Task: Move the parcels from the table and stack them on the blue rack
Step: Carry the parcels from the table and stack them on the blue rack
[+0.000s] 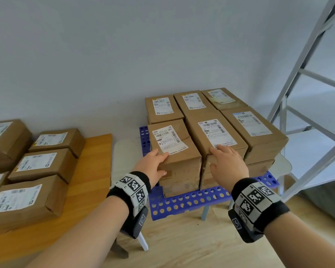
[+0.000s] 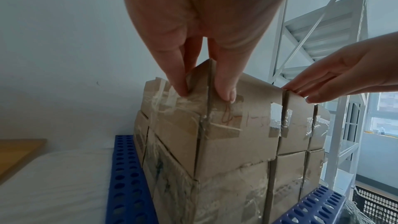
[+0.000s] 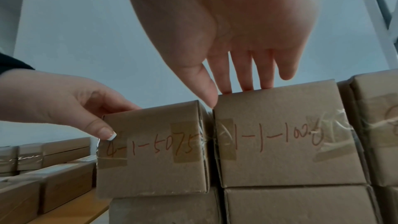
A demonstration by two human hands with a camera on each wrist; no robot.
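The placing step looked nearly done. At lower centre of the head view, the left hand [image 1: 153,163] pinched the near left corner of the front-left parcel [image 1: 174,151], thumb on its end face. The right hand [image 1: 227,161] lay flat, fingers straight, on the middle parcel [image 1: 215,136] beside it. Next: let go, then fetch another parcel. Behind, the blue rack [image 1: 190,200] carried the stack; more waited on the wooden table [image 1: 93,161] at left.

White metal shelving [image 1: 306,105]; grey wall [image 1: 104,55]
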